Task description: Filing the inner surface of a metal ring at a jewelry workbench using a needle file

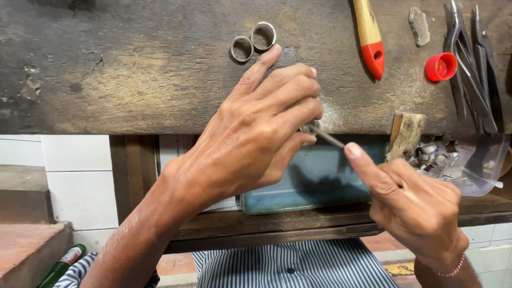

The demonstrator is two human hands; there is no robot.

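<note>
Rings on bench: two silver rings [253, 42] lie side by side on the worn wooden bench [133, 80], just above the left index fingertip.
Held ring: a small silver ring [310, 127] sits at the bench edge, mostly hidden under the left fingers; only a bit of its rim shows.
Left hand: the left hand [256, 133] comes from lower left, back of the hand up. Its fingers curl down and pinch the ring; the index finger stretches out toward the two rings.
File: a thin grey file [329, 140] goes slanted from the right hand up into the held ring and touches it.
Right hand: the right hand [413, 205] comes from lower right, closed on the file, the index finger lying along it. A pink band is on the wrist.
Tray: a blue tray [314, 181] sits under both hands, below the bench.
</note>
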